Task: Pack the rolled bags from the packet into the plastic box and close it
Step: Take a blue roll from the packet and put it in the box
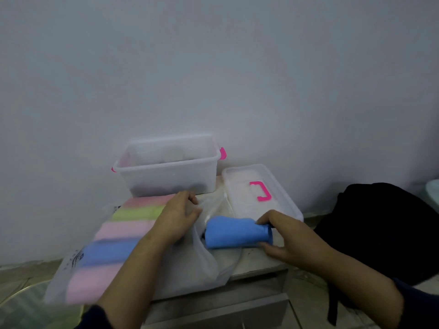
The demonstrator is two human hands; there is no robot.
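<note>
- On small table: right hand (282,236) grips rolled blue bag (235,232) at packet mouth
- left hand (177,216) pinches translucent plastic packet (190,262) (coloured rolls inside)
- clear plastic box (168,166) behind — lid (259,193) off, beside it

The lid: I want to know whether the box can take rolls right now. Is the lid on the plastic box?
No. The lid, with its pink handle, lies flat on the table beside the open plastic box, to its right.
</note>
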